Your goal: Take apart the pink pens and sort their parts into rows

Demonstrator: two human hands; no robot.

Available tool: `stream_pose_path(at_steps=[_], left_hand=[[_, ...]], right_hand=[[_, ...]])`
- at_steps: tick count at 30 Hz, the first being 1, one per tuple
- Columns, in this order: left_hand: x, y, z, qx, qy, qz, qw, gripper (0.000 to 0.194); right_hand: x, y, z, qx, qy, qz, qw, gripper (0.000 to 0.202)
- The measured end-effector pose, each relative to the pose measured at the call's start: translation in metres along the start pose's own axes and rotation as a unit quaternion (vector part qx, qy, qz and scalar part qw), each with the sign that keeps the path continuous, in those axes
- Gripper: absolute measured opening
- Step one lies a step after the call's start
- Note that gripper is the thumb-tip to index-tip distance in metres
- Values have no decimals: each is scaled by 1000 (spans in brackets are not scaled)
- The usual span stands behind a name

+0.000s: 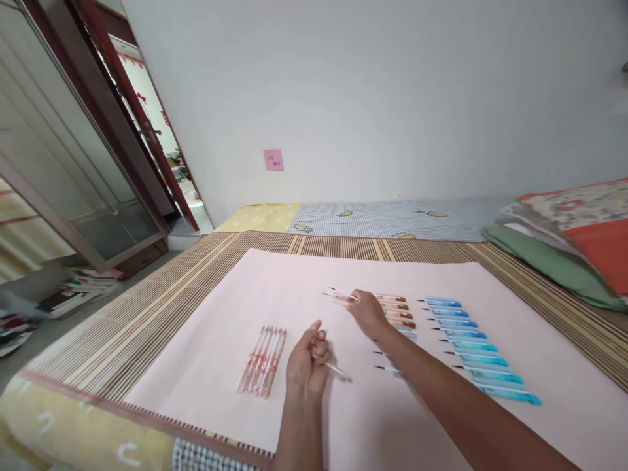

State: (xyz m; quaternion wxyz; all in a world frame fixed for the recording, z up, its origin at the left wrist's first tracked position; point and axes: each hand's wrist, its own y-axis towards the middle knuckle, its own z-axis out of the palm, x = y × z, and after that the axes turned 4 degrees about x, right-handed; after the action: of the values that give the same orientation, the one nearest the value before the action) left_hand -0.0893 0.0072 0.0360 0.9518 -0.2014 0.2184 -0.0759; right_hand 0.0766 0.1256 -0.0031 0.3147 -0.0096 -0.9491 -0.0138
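Observation:
My left hand [309, 360] is turned palm up above the pink sheet [206, 353], its fingers curled round a slim clear pen [338, 371]. My right hand [366, 311] pinches a thin white brush [342, 294] with a dark tip, over the upper end of a row of orange-brown pens [400, 314]. Left of my left hand, several clear pens with reddish patterns [262, 363] lie side by side. On the right lies a column of blue and turquoise pens [483, 350] with thin dark-tipped brushes beside them. My right forearm hides part of the middle row.
The sheet lies on a striped mat [147, 320] over a bed. Folded green cloth [554, 265] and a patterned orange pillow [598, 229] sit at the right. A pink note [273, 160] is on the wall behind. A doorway stands at the left.

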Motion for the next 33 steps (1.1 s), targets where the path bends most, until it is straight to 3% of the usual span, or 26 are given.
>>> stream_pose_path(at_steps=[33], left_hand=[[5, 1, -1, 15, 11, -11, 1000, 9]], right_hand=[[-1, -2, -6, 4, -72, -40, 997, 10]])
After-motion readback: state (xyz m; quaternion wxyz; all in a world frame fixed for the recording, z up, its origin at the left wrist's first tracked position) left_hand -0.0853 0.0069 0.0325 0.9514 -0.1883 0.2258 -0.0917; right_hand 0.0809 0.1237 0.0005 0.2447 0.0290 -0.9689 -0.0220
